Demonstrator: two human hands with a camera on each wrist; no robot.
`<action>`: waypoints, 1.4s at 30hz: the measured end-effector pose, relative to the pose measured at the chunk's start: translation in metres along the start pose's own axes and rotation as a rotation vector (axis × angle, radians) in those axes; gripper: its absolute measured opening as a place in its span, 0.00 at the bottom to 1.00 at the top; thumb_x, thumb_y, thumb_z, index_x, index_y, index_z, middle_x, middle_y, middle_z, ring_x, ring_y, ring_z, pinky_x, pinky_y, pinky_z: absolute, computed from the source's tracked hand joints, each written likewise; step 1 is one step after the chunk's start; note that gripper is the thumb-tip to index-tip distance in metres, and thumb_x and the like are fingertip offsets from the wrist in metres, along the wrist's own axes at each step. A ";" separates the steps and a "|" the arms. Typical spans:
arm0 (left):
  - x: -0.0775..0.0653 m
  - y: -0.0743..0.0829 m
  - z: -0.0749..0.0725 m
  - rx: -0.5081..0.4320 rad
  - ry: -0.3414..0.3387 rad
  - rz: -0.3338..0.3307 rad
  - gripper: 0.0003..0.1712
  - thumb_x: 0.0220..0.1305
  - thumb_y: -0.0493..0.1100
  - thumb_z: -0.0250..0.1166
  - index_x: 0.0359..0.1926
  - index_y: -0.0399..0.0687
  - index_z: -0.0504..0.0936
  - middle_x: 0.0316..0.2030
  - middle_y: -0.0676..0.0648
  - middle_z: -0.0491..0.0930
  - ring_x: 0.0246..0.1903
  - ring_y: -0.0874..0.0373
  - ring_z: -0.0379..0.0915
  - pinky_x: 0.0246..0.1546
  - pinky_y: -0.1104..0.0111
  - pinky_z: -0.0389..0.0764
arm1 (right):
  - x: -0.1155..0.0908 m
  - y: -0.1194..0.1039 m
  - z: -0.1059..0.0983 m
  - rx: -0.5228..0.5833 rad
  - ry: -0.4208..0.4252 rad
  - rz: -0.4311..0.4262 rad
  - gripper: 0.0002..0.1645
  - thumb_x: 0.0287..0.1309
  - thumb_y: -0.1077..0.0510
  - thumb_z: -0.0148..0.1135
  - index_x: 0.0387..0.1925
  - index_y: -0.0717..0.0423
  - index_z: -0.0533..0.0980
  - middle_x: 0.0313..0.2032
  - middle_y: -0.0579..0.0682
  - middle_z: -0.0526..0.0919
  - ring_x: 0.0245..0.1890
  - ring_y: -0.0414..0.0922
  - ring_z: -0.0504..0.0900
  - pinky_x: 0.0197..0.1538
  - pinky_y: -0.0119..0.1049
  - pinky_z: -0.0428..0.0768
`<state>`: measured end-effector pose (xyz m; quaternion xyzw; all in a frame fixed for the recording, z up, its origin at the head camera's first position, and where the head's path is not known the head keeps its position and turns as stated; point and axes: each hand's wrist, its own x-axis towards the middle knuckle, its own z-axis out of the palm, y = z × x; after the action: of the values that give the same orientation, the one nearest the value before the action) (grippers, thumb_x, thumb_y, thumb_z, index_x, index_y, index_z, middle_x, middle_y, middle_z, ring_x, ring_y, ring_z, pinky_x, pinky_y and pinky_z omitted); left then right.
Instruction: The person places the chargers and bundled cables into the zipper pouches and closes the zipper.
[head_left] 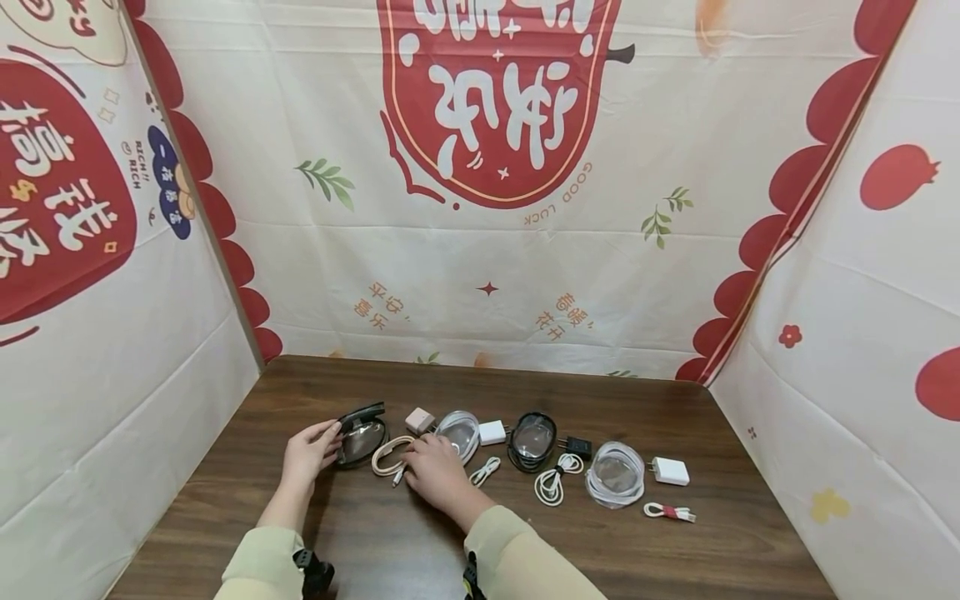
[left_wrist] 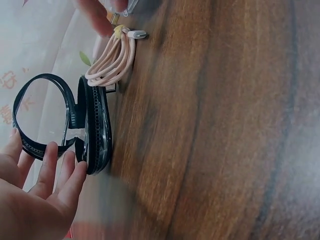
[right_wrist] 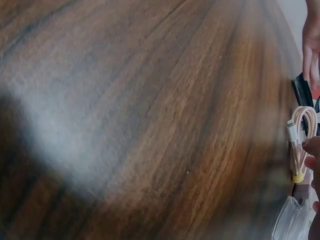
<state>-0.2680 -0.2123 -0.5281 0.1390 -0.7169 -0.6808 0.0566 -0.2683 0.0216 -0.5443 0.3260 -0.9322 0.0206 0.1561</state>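
Observation:
A round clear case with a black zippered rim (left_wrist: 102,125) sits unzipped at the left of the row, its lid (left_wrist: 42,77) raised. My left hand (head_left: 311,454) pinches the edge of that lid between thumb and fingers. Just right of the case is a coiled pale pink cable (left_wrist: 112,62) with a yellow tie and a white plug. My right hand (head_left: 438,475) grips the cable near its tied end, covering part of it in the head view. A pink charger (head_left: 419,420) lies behind the cable.
Rightward along the brown table (head_left: 390,542) lie a clear case (head_left: 468,423), a white charger (head_left: 492,432), a black-rimmed case (head_left: 532,414), a black charger (head_left: 576,447), another clear case (head_left: 615,475), a white charger (head_left: 670,471) and several white cables. Printed cloth walls enclose the table.

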 end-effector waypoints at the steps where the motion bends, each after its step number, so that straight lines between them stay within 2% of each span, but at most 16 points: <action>1: 0.000 -0.001 0.000 -0.002 0.002 -0.001 0.26 0.69 0.45 0.61 0.59 0.27 0.73 0.41 0.34 0.83 0.42 0.48 0.82 0.43 0.60 0.82 | 0.001 0.000 0.001 -0.021 -0.003 -0.016 0.13 0.57 0.48 0.65 0.45 0.40 0.84 0.45 0.38 0.82 0.50 0.41 0.75 0.55 0.39 0.71; 6: -0.004 -0.003 0.000 -0.005 0.006 -0.005 0.26 0.69 0.44 0.62 0.58 0.27 0.74 0.41 0.35 0.84 0.40 0.50 0.82 0.42 0.60 0.82 | 0.000 0.001 0.007 -0.068 -0.007 -0.062 0.12 0.56 0.49 0.66 0.43 0.39 0.84 0.41 0.37 0.82 0.46 0.40 0.76 0.52 0.40 0.72; 13: -0.008 -0.005 0.001 -0.007 -0.003 -0.012 0.26 0.69 0.44 0.61 0.58 0.27 0.73 0.42 0.35 0.83 0.40 0.51 0.82 0.40 0.63 0.83 | -0.006 0.005 0.010 -0.050 0.083 -0.091 0.05 0.53 0.54 0.68 0.31 0.39 0.85 0.31 0.38 0.81 0.37 0.41 0.76 0.46 0.37 0.72; 21: -0.009 -0.004 0.002 0.001 -0.010 -0.018 0.27 0.69 0.46 0.61 0.58 0.28 0.74 0.43 0.34 0.83 0.40 0.50 0.82 0.42 0.61 0.82 | -0.010 0.006 0.014 -0.021 0.128 -0.104 0.05 0.55 0.51 0.66 0.30 0.36 0.87 0.28 0.37 0.79 0.35 0.39 0.74 0.45 0.36 0.70; 25: -0.009 -0.004 0.003 0.011 -0.013 -0.022 0.26 0.70 0.46 0.61 0.58 0.28 0.74 0.45 0.32 0.82 0.42 0.47 0.82 0.42 0.59 0.82 | -0.011 0.007 0.011 0.019 0.164 -0.114 0.04 0.54 0.51 0.68 0.29 0.37 0.87 0.27 0.38 0.79 0.34 0.39 0.74 0.44 0.36 0.71; 30: -0.010 -0.003 0.001 0.010 -0.009 -0.017 0.25 0.69 0.46 0.61 0.57 0.28 0.75 0.42 0.34 0.83 0.38 0.51 0.82 0.40 0.61 0.83 | -0.013 0.010 0.001 0.090 0.250 -0.124 0.03 0.49 0.54 0.73 0.28 0.40 0.87 0.27 0.37 0.80 0.34 0.39 0.76 0.44 0.37 0.72; 35: -0.012 -0.002 -0.002 0.011 -0.005 -0.011 0.25 0.69 0.46 0.62 0.56 0.27 0.75 0.39 0.35 0.84 0.36 0.52 0.83 0.38 0.63 0.83 | -0.012 0.010 -0.007 0.154 0.239 -0.112 0.04 0.52 0.55 0.72 0.31 0.42 0.87 0.30 0.37 0.81 0.36 0.38 0.78 0.45 0.37 0.73; 42: -0.017 -0.002 -0.004 0.019 -0.027 -0.029 0.25 0.70 0.46 0.61 0.56 0.27 0.75 0.38 0.35 0.84 0.36 0.51 0.83 0.36 0.63 0.84 | -0.012 0.008 -0.018 0.237 0.269 -0.137 0.06 0.53 0.58 0.71 0.33 0.43 0.87 0.32 0.37 0.82 0.37 0.38 0.79 0.48 0.36 0.75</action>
<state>-0.2509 -0.2113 -0.5281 0.1405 -0.7219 -0.6767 0.0358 -0.2593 0.0378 -0.5303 0.3993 -0.8696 0.1628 0.2407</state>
